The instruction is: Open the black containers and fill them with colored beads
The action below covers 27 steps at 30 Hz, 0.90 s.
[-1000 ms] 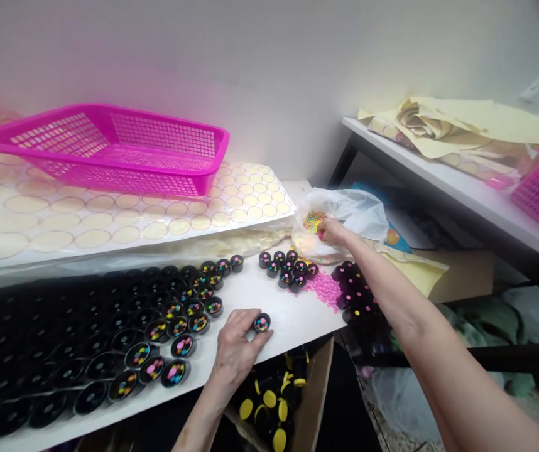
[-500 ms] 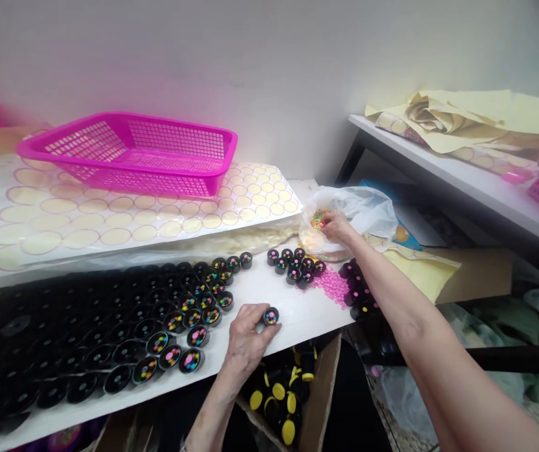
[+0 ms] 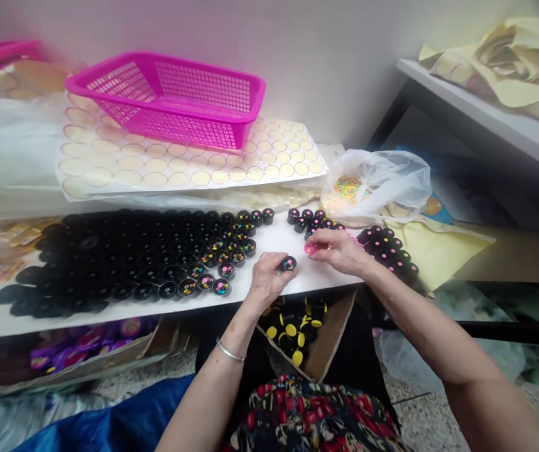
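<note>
My left hand point(image 3: 266, 280) rests on the white table point(image 3: 279, 238) with its fingers closed round a small black cap point(image 3: 289, 263) that has coloured beads in it. My right hand point(image 3: 338, 250) hovers just right of that cap, fingers pinched, with pink beads point(image 3: 310, 248) at its fingertips. A large spread of black caps point(image 3: 123, 257) covers the table to the left; those nearest my left hand hold coloured beads. A clear plastic bag of mixed coloured beads point(image 3: 349, 186) lies behind my right hand.
A pink mesh basket point(image 3: 170, 100) stands on sheets of round stickers point(image 3: 189, 164) at the back. More black caps point(image 3: 389, 254) sit right of my right hand. A cardboard box of yellow-topped pieces point(image 3: 298, 326) is below the table edge. A side table point(image 3: 486, 119) carries yellow paper.
My right hand has left the bead bag and come down beside the cap held by my left hand. The camera has tipped downward, showing my lap and the floor.
</note>
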### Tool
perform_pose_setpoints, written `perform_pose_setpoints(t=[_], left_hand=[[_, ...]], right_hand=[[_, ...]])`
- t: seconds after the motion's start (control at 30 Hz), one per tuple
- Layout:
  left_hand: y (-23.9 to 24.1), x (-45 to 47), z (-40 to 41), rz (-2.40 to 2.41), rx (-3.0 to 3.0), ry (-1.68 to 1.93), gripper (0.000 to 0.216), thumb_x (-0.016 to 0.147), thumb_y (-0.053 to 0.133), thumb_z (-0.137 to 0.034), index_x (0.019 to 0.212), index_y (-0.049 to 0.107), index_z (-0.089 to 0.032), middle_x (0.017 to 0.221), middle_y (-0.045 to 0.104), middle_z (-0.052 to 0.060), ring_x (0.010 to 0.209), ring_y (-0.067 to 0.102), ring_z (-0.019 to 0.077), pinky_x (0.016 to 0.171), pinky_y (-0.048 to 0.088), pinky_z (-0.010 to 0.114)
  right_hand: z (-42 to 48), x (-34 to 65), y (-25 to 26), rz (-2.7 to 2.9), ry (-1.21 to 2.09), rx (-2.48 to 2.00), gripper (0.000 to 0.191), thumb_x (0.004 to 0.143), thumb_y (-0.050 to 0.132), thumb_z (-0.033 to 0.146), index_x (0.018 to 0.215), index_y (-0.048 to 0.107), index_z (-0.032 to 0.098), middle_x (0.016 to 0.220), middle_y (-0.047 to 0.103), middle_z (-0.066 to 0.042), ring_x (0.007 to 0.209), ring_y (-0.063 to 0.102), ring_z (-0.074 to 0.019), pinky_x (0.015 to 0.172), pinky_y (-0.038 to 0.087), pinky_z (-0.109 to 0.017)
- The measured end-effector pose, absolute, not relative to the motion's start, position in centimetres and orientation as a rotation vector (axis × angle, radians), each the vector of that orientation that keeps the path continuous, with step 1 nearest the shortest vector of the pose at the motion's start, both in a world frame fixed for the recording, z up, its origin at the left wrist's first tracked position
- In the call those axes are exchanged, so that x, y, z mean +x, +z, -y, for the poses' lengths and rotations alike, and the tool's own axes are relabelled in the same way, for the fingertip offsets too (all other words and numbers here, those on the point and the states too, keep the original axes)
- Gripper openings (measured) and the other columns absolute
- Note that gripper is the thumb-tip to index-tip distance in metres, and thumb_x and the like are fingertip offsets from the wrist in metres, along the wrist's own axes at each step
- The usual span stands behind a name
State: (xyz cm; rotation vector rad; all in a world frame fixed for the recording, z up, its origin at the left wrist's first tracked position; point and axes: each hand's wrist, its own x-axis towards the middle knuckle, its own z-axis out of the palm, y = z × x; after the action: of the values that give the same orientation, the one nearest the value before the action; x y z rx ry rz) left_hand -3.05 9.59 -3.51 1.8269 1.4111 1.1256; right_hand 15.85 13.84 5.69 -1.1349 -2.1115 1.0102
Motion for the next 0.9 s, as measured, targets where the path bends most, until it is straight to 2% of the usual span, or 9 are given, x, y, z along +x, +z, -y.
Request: perform_pose_setpoints(t=[0.13,0.27,0.5,0.73,0.9], left_hand=[[-3.5,-3.0,-9.5,-1.408,1.842,1.127,0.021,0.066,0.070,-0.031,0.086,0.067,-0.023,0.080,0.066,0.001,0.081,0.055,0.0166,0.076,0.043,0.028],[-3.4,-2.9,-9.4,-1.404,1.843,1.127,0.020,0.068,0.069,-0.033,0.084,0.067,-0.022,0.079,0.066,0.001,0.080,0.055,0.0162,0.075,0.043,0.028],[-3.3,-2.9,-9.5,-1.407,1.856,1.146,0.018,0.067,0.067,-0.028,0.084,0.067,-0.022,0.078,0.066,0.000,0.077,0.055,0.0153,0.073,0.042,0.026],[-3.0,-2.9,-9.4,-1.408,1.880,1.145,0.009,0.068,0.066,-0.024,0.077,0.066,-0.022,0.074,0.065,-0.001,0.075,0.054,0.0148,0.072,0.041,0.026],[-3.1,-3.1,-9.4,-1.398,1.851,1.118,0.021,0.065,0.071,-0.027,0.083,0.066,-0.021,0.075,0.065,0.000,0.077,0.053,0.0162,0.071,0.042,0.028]], right_hand=[[-12.5,14.3,4.8,2.496,0.590,-1.124,0.011,0.079,0.054,0.018,0.080,0.064,0.017,0.079,0.058,-0.004,0.078,0.050,-0.0154,0.070,0.037,-0.027],[-11.8,13.3,5.2,2.751,0.234,-1.204,0.015,0.081,0.049,0.016,0.077,0.063,0.016,0.078,0.057,-0.006,0.078,0.045,-0.0180,0.066,0.033,-0.028],[-11.0,11.8,6.1,2.926,-0.126,-1.182,0.016,0.081,0.048,0.013,0.081,0.064,0.014,0.080,0.055,-0.011,0.080,0.042,-0.0217,0.064,0.028,-0.033],[-11.5,12.3,5.8,2.908,-0.129,-1.184,0.018,0.082,0.046,0.012,0.080,0.064,0.015,0.081,0.056,-0.010,0.080,0.043,-0.0214,0.064,0.028,-0.033],[-12.7,14.4,4.6,2.623,0.249,-1.329,0.015,0.083,0.048,0.018,0.086,0.063,0.017,0.086,0.057,-0.006,0.084,0.049,-0.0179,0.069,0.034,-0.028]])
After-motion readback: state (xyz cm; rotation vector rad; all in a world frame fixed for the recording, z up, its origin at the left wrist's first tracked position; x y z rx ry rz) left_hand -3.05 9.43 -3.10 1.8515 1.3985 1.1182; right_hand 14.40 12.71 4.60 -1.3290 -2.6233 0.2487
